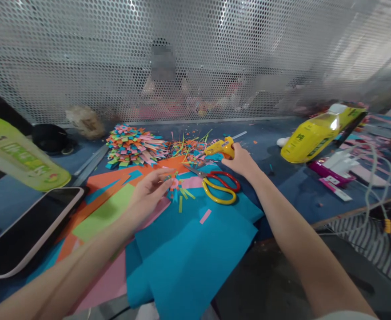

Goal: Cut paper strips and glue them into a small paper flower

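Between the thumb and fingers of my left hand point(153, 186) is a small paper flower point(175, 183) with pink, orange and green strips. My right hand point(238, 159) is wrapped round the yellow glue gun point(220, 147), whose clear glue stick juts out at the back; its nozzle points left. Just in front of that hand, scissors point(220, 186) with one red and one yellow handle lie on blue paper point(195, 244). Narrow green strips point(181, 203) and a pink strip point(205, 216) rest on the same blue sheets.
A pile of folded multicolored paper pieces point(133, 146) stands behind my left hand, beside thin paper scraps point(189, 146). A phone point(32, 231) and a green bottle point(22, 153) lie left. Rightward are a yellow bottle point(310, 138), glue sticks point(340, 160) and a cable point(370, 178). Perforated metal point(195, 58) backs the table.
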Demonstrator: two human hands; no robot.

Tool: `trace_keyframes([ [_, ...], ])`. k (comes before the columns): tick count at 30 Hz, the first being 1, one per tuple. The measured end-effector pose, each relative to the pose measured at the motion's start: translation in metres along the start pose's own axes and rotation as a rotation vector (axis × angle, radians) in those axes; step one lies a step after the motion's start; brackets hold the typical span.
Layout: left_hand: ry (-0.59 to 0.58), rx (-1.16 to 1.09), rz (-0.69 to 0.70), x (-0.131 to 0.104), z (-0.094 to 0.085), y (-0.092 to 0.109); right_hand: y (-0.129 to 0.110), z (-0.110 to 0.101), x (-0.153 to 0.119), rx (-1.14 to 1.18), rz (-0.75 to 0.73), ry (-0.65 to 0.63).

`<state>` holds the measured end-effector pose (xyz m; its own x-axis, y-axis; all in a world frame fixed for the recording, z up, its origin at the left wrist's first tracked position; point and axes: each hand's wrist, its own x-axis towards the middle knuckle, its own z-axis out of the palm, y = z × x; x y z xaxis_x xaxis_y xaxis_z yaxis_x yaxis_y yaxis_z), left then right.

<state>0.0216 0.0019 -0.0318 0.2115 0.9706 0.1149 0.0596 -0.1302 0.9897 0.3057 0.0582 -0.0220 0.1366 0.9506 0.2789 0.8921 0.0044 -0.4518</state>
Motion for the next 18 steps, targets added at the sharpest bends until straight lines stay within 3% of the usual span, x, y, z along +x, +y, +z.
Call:
trace_keyframes([
  [7,0.041,0.058,0.071,0.0029,-0.0060,-0.0075,0.0033,0.0043,0.0028,-0.020,-0.003,-0.002],
  [18,-0.006,0.126,0.146,0.0004,-0.0037,-0.0024,0.0067,0.0046,0.0043,-0.018,-0.001,0.002],
])
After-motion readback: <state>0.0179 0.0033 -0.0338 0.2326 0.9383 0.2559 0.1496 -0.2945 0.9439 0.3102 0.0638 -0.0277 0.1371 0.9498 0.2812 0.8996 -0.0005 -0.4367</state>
